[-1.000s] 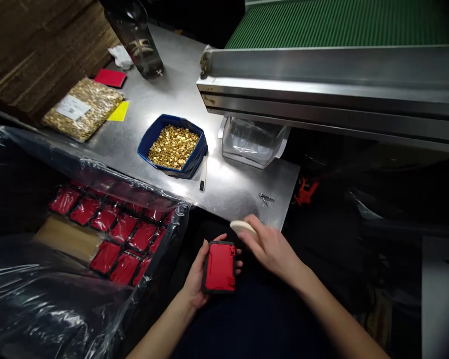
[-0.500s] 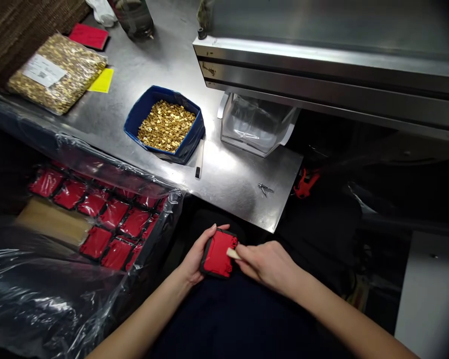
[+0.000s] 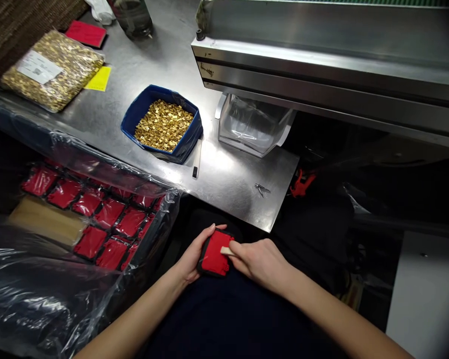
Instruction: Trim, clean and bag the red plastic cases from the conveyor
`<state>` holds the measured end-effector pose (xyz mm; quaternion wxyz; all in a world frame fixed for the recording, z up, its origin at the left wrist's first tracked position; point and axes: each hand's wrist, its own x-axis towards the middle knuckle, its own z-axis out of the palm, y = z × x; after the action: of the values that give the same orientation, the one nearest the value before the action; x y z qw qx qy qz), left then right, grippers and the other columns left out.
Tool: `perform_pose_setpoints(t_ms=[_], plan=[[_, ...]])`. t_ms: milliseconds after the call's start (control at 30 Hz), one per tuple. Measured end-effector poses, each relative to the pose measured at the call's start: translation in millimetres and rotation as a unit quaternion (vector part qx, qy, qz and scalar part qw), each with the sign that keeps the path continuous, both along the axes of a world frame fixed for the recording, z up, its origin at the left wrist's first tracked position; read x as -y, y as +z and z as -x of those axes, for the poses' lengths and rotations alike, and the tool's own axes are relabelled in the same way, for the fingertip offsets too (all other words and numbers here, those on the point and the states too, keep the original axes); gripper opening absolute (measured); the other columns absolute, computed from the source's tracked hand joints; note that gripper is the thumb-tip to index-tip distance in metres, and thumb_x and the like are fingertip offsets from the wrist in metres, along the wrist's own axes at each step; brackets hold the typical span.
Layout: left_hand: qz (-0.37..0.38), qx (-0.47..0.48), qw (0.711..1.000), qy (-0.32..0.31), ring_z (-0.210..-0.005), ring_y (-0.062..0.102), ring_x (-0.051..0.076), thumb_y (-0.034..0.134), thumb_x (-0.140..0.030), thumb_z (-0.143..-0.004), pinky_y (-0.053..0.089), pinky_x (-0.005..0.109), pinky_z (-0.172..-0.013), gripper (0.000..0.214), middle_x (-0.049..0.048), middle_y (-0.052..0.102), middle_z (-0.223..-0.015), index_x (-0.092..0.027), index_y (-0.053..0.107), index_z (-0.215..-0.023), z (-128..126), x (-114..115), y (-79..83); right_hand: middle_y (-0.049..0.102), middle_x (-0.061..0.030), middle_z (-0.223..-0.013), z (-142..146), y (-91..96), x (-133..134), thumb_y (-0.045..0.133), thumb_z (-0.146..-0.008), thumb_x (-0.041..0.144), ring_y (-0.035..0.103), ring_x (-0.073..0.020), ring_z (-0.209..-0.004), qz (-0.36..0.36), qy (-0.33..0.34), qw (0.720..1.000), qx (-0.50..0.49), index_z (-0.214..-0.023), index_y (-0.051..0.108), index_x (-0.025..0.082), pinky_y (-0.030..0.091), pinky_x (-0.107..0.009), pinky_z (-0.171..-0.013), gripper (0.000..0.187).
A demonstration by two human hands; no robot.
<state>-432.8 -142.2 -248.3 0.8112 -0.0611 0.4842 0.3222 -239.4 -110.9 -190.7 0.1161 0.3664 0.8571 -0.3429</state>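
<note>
Dark navy clothing (image 3: 224,319) fills the bottom centre of the frame. The left hand (image 3: 194,253) and right hand (image 3: 261,263) are bare, like both forearms (image 3: 329,305).

A roughly rectangular block (image 3: 211,253) sits low in the frame, just left of centre, held with its flat red face up. A black rim shows along its left and upper edges; small red shapes line the right edge and lower right corner. It slants, its upper end leaning right. A pale cream tool (image 3: 226,251) points left over the right part of that face, its blunt tip visible, the rest hidden in the grip.
</note>
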Motion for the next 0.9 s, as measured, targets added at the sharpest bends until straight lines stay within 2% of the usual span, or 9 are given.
perform_pose_setpoints(t_ms=[367,567,900], plan=[[-0.011,-0.022,0.999,-0.030,-0.093,0.075,0.029,0.062,-0.051,-0.096,0.061,0.036,-0.078,0.050,0.0149,0.077,-0.110,-0.019,0.064,-0.135,0.3,-0.4,2.7,0.078,0.0033,-0.082,1.0,3.4,6.7,0.047,-0.105,0.040,0.069,-0.0139,-0.063,-0.005,-0.017,0.999,0.036,-0.100,0.054,0.027,0.014,-0.032,-0.054,0.016],[-0.009,-0.003,1.000,-0.012,-0.094,0.075,0.030,0.063,-0.049,-0.096,0.061,0.038,-0.080,0.049,0.0140,0.077,-0.110,-0.019,0.063,-0.135,-2.0,-0.5,0.3,0.076,0.0030,-0.077,4.4,5.7,11.7,0.037,-0.109,0.038,0.069,-0.0142,-0.060,-0.036,-0.038,0.998,0.045,-0.096,0.054,0.025,0.015,-0.033,-0.053,0.025],[0.009,-0.009,1.000,0.011,-0.089,0.076,0.028,0.065,-0.050,-0.095,0.061,0.035,-0.077,0.042,0.0136,0.078,-0.105,-0.016,0.069,-0.119,-8.5,-2.9,-1.3,0.077,0.0008,-0.078,12.4,10.9,12.3,0.038,-0.109,0.034,0.071,-0.0153,-0.062,-0.049,-0.061,0.993,0.091,-0.104,0.057,0.024,0.015,-0.032,-0.052,0.022]])
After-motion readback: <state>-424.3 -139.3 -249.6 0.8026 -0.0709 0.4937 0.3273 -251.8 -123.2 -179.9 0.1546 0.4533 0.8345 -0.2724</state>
